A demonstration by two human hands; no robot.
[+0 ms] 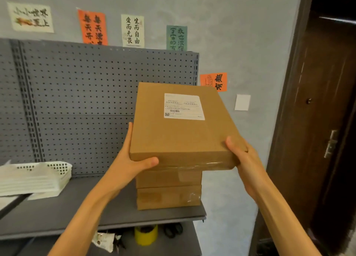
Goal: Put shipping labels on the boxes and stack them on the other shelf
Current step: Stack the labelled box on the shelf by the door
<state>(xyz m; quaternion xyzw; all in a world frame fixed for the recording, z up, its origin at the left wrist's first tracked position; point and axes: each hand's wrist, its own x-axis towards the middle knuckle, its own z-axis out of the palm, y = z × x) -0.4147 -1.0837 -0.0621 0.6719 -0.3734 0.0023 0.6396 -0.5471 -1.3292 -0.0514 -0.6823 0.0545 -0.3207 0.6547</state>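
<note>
Labelled box [183, 124] mid-frame, gripped at its near corners by left hand [127, 159] and right hand [242, 159], held over stacked boxes [168, 190] on grey shelf [77, 207]; label [183, 106] facing up.

Left hand [133, 157] gripping, right hand [240, 153] seemingly gripping, arms extended

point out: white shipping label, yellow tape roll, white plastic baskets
white shipping label [184, 106], head view, label centre
yellow tape roll [146, 235], head view, outer side
white plastic baskets [59, 168], head view, perforated rim
</note>
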